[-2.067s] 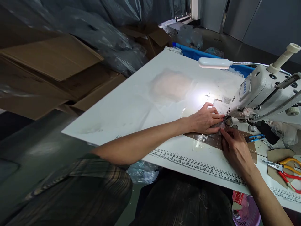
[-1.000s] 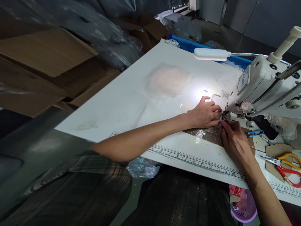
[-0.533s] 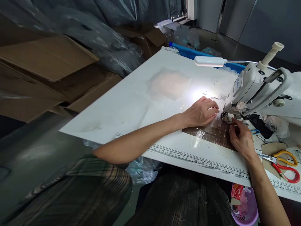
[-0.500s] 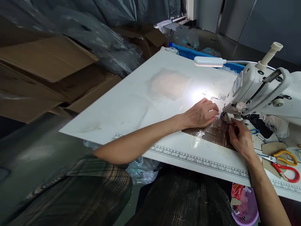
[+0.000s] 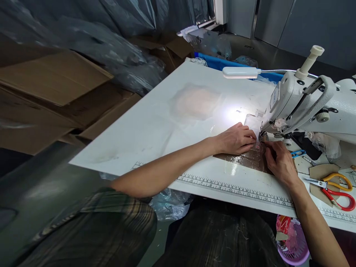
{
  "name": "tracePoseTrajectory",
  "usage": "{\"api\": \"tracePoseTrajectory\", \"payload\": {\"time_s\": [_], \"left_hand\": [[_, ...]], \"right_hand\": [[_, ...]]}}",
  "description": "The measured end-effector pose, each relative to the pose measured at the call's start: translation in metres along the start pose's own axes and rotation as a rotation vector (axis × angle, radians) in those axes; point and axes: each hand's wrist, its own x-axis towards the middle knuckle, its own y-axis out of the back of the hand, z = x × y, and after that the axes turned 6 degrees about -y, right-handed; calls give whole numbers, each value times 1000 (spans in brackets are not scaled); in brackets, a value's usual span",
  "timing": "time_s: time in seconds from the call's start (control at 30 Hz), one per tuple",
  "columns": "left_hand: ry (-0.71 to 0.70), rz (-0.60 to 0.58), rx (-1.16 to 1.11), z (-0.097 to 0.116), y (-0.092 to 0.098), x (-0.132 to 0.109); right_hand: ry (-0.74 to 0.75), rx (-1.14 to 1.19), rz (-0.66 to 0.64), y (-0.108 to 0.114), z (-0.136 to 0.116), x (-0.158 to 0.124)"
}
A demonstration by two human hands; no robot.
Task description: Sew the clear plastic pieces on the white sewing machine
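At the lower right a purple basket (image 5: 294, 249) sits under the edge of the desk (image 5: 155, 126), where a printed ruler (image 5: 236, 188) runs just below the hands and scissors (image 5: 335, 189) lie far right. The right hand (image 5: 279, 162), raised beside the presser foot half a second ago, has come down leftward onto the clear sheet (image 5: 244, 160). Its fingers are curled with the tips pressing; whether they pinch the sheet I cannot tell. The left hand (image 5: 236, 139) stays flat, fingers open on the same sheet. Both sets of fingertips now meet at the needle of the sewing machine (image 5: 303, 107), right of centre, under the lamp (image 5: 240, 72).
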Motion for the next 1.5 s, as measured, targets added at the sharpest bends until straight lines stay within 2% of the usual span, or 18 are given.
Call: {"api": "tracePoseTrajectory", "payload": {"time_s": [0.17, 0.37, 0.63, 1.0, 1.23, 1.33, 1.5], "left_hand": [[-23, 5, 51, 1, -1, 1], [-48, 22, 70, 0, -4, 0], [-67, 32, 138, 1, -4, 0], [-76, 21, 110, 1, -4, 3], [-86, 28, 97, -1, -5, 2], [-99, 46, 115, -1, -6, 1], [-94, 55, 124, -1, -6, 2]], "right_hand": [[15, -113, -102, 2, -2, 2], [54, -176, -136, 3, -1, 2], [53, -126, -157, 4, 1, 2], [16, 63, -145, 9, 4, 5], [-33, 103, -95, 7, 7, 4], [-10, 84, -86, 7, 7, 4], [117, -1, -151, 8, 5, 4]]}}
